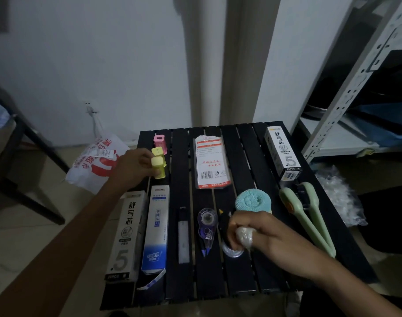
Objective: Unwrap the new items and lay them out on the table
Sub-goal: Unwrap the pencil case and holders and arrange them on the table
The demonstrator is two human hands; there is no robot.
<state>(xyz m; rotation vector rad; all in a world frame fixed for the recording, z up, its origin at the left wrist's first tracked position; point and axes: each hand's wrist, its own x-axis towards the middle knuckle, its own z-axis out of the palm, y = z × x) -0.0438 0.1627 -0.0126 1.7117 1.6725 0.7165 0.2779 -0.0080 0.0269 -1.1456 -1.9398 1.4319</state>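
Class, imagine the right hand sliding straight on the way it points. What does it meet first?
Probably the black yellow-tipped item right beside the right hand, then the correction tape roller; depth is unclear, so it may pass above them.

Black item (223, 221) half hidden by right hand (264, 239), packet (210, 161) print illegible, shelf (355, 88) cropped

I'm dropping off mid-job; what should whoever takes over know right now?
Left hand grips a yellow block at the table's far left, beside a second yellow block and a pink block.
Right hand holds balled clear wrap near the front.
Laid out: near grey box, far grey box, blue box, correction tape, blue scrubber, green brushes.
Left: set the block down, bin the wrap; the red-and-white packet seems still in its sleeve.
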